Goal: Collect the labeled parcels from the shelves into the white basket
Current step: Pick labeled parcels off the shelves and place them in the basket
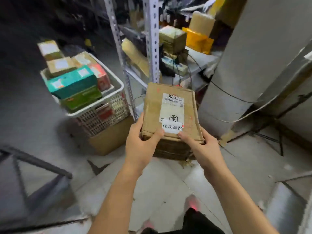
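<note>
**Q:** ok so where's the parcel at right now?

**A:** It's in your hands. You're holding the brown cardboard parcel (170, 105) out in front of you, above the floor (162, 183) and just in front of the grey metal shelf post (152, 48). Your left hand (141, 142) grips the near left corner and your right hand (202, 147) grips the near right edge. Both thumbs are on top, either side of the small white sticker (172, 127) below the shipping label (171, 107).

**Q:** and the white basket?

**A:** The white basket (108, 114) is off to your left, clear of the parcel, sitting on a plain cardboard box (109, 141) on the floor. It's stacked past the rim: a teal box (72, 83), a red box (101, 76), and some brown labelled boxes (60, 65) on top. More parcels (172, 38) sit on the shelf behind the post.
</note>
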